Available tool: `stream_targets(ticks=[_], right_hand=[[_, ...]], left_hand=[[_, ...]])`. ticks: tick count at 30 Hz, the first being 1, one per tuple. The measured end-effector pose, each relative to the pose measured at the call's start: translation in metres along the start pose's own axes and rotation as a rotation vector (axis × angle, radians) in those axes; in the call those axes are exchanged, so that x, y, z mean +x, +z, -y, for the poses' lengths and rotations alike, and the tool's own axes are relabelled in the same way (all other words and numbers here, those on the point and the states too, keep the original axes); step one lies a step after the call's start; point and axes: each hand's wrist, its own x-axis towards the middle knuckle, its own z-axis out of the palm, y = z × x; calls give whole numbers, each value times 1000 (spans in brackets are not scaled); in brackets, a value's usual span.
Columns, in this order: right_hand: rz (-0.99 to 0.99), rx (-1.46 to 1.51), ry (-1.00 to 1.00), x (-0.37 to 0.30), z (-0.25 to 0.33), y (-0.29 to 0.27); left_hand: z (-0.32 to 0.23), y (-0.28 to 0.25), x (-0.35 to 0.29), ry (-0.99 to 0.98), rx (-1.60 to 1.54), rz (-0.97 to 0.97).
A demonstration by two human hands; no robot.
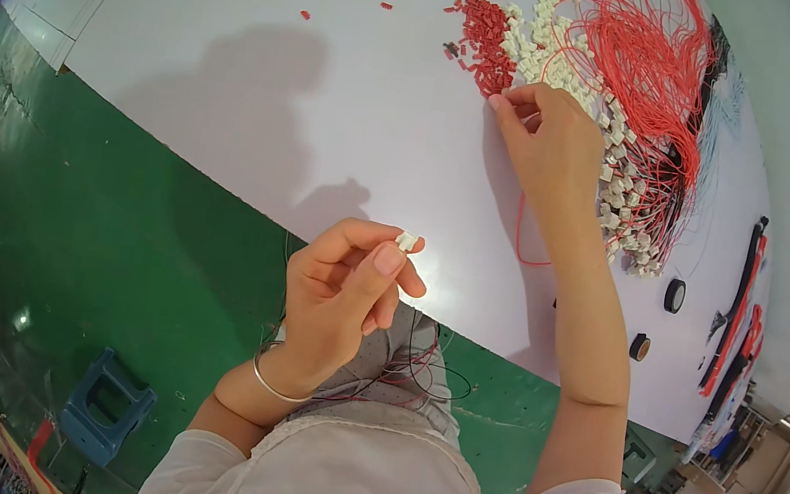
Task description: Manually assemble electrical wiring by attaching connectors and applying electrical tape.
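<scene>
My left hand (pixel 338 290) is held in front of my body near the table's front edge. Its thumb and forefinger pinch a small white plastic connector (pixel 406 241). Farther right, my right hand (pixel 553 140) reaches over the table, thumb and forefinger drawn together beside the near end of a pile of small red plastic pieces (pixel 484 42). Whatever lies between those fingertips is too small or hidden to make out. Loose white connectors (pixel 545 41) lie just beyond that hand. A red wire (pixel 520 234) curves across the table under my right forearm.
A big tangle of red wires (pixel 644 55) covers the far right, with white connectors (pixel 638 205) on wire ends nearer me. Two dark rolls (pixel 675 296) sit right of my forearm. Thin wires (pixel 423 372) hang over my lap. A blue stool (pixel 107 407) stands on the green floor.
</scene>
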Motion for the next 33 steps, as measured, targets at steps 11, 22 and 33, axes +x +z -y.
stream_targets(ticks=[11, 22, 33], right_hand=[[-29, 188, 25, -1, -10, 3], [122, 832, 99, -65, 22, -45], [-193, 780, -202, -152, 51, -40]], left_hand=[[6, -2, -2, -10, -41, 20], [5, 17, -3, -12, 93, -70], [22, 29, -29, 268, 107, 79]])
